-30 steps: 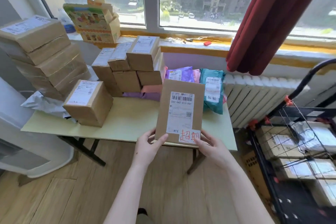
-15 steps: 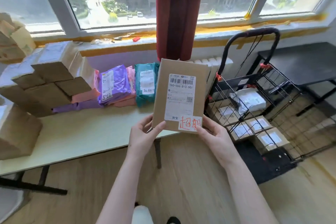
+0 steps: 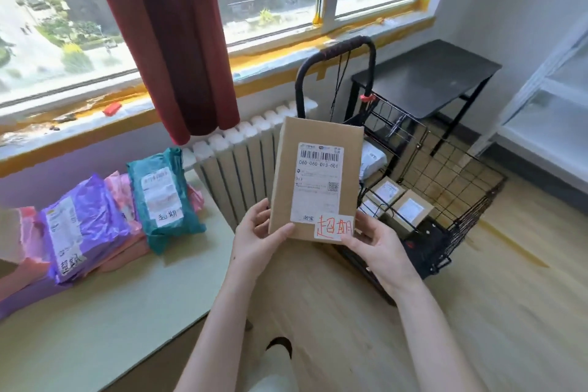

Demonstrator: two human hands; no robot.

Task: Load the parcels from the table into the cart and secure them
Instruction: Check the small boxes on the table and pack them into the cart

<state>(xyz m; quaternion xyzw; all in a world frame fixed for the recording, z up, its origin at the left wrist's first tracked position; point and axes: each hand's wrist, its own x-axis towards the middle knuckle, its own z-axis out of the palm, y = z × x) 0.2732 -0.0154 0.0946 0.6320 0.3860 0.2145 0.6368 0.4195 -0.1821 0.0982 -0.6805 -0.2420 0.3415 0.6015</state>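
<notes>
Hands [image 3: 257, 242] [image 3: 378, 251] grip parcel [image 3: 318, 181] — cart [image 3: 445, 175] seemingly half hidden

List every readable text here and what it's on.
"060-060-013-001": under the barcode on the cardboard box's white label.
"超期": red handwriting, sticker at the box's lower corner.
"超期": black handwriting on the teal bag.
Too blurred: remaining label print, the purple bag's writing, labels on parcels in the cart.

White label [image 3: 318, 188] of the cardboard parcel [image 3: 284, 169], under the barcode [image 3: 321, 156] — 060-060-013-001. Red handwriting on its corner sticker [image 3: 334, 227] — 超期; same in black on the teal mailer [image 3: 189, 200].
</notes>
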